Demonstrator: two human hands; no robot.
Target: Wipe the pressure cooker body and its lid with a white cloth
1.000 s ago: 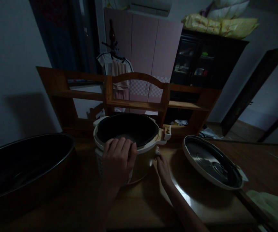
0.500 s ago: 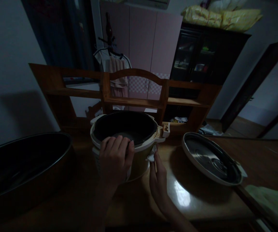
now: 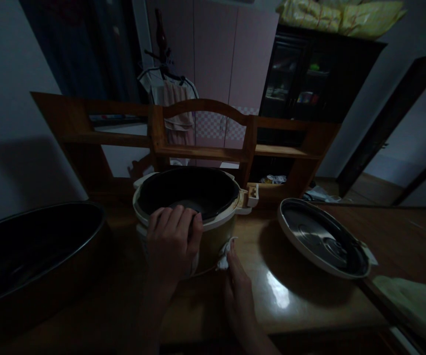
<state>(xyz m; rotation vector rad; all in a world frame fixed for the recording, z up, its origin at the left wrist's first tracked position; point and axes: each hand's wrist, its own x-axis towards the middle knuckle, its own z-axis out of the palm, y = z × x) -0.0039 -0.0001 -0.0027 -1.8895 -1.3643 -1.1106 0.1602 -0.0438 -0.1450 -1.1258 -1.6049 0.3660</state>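
A rice cooker [image 3: 216,241] with a pale rim and a dark inside stands uncovered on the wooden table. My left hand [image 3: 172,236] is closed over its near rim, fingers curled toward the inside. Low on the cooker's right side, my right hand [image 3: 238,286] presses a crumpled white tissue or cloth [image 3: 224,257] against the outer wall. The fingers lie along the wad and partly hide it. To the right lies the round lid [image 3: 320,241], its metal inner face turned up.
At the left sits a large dark pan [image 3: 102,217]. Behind the cooker runs a wooden rack [image 3: 201,153] along the table's far edge. A pale green cloth [image 3: 412,305] lies at the lower right, beyond the lid. The tabletop [image 3: 265,266] shines between my right hand and the lid.
My right hand and the white wad have moved down the cooker's side, from just under the rim to near its base. My left hand stays on the rim. The view has shifted slightly.
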